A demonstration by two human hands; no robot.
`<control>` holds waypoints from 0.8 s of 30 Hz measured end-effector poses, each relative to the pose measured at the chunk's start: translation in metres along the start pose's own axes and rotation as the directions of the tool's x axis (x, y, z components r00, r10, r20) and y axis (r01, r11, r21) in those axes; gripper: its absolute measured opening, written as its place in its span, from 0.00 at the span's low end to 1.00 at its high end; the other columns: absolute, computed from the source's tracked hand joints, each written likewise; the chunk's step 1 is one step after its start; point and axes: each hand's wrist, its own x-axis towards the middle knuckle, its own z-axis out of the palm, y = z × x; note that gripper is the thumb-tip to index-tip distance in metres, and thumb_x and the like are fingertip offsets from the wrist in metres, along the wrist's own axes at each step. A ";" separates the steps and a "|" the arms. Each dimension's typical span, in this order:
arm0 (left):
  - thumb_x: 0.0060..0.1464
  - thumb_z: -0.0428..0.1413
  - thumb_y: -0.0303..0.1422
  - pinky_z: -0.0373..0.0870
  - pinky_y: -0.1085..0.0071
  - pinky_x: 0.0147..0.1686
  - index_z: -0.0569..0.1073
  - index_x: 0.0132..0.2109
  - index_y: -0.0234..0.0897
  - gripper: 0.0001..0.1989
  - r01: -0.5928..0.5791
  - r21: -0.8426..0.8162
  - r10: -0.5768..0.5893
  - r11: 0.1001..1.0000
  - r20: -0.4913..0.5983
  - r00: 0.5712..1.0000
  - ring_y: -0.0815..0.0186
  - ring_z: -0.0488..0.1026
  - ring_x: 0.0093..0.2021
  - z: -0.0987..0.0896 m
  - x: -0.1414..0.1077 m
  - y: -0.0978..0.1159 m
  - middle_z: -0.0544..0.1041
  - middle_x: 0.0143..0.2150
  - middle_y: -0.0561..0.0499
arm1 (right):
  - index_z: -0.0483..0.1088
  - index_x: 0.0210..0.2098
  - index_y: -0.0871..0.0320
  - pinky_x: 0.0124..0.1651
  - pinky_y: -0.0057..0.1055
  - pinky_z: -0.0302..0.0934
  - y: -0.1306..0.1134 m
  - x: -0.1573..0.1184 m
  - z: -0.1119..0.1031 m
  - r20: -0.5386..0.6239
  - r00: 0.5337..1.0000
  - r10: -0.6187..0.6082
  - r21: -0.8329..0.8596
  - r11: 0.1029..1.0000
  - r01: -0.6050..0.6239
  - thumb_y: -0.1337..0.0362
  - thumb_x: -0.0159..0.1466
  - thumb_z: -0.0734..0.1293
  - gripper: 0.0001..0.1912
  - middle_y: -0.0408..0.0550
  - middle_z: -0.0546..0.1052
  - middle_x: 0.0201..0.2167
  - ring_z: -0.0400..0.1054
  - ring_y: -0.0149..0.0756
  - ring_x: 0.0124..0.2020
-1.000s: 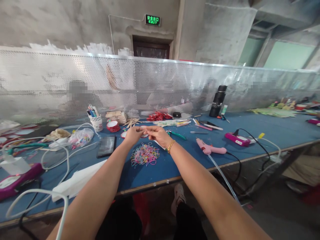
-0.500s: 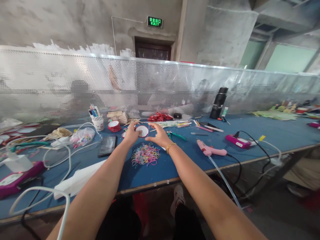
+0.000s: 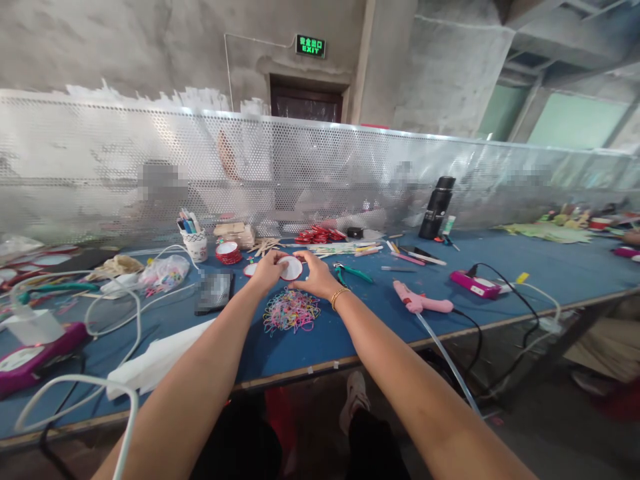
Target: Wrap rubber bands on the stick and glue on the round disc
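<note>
A round white disc with a red rim (image 3: 291,268) is pinched at its left edge by my left hand (image 3: 269,269). On the disc's other side, my right hand (image 3: 317,276) curves round it, the fingers at the upper right edge and the thumb near the lower edge. Any thin band between them is too fine to make out now. Just below the hands lies a pile of colourful elastic bands (image 3: 291,311). Another red-rimmed disc (image 3: 250,269) lies partly behind my left hand.
Stacked red-rimmed discs (image 3: 228,252), a pen cup (image 3: 194,243) and a phone (image 3: 215,292) are left. Green-handled pliers (image 3: 356,273), a pink glue gun (image 3: 421,300), a purple power strip (image 3: 475,285) and a black bottle (image 3: 437,208) stand or lie right. A perforated screen (image 3: 320,167) runs behind.
The disc and my left hand have moved slightly right and down. My right hand is now around the disc; the thin band stretched between its fingers no longer shows clearly.
</note>
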 end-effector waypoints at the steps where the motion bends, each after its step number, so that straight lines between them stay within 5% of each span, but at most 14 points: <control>1: 0.46 0.57 0.29 0.68 0.71 0.33 0.74 0.41 0.34 0.12 -0.007 -0.008 0.007 1.000 0.020 1.000 0.68 0.71 0.31 0.000 0.000 0.000 0.77 0.33 0.50 | 0.61 0.55 0.52 0.56 0.42 0.55 0.000 0.000 0.000 0.004 1.000 0.000 -0.006 1.000 0.000 0.54 0.44 0.77 0.42 0.51 0.69 0.54 0.64 0.45 0.55; 24: 0.45 0.61 0.43 0.60 0.75 0.24 0.71 0.36 0.34 0.17 0.041 -0.173 -0.022 0.984 0.111 0.994 0.72 0.65 0.23 0.003 -0.009 0.009 0.71 0.25 0.55 | 0.61 0.51 0.52 0.48 0.36 0.58 -0.002 -0.001 -0.002 0.044 0.999 -0.018 0.044 0.999 0.016 0.57 0.43 0.77 0.38 0.45 0.71 0.46 0.67 0.40 0.46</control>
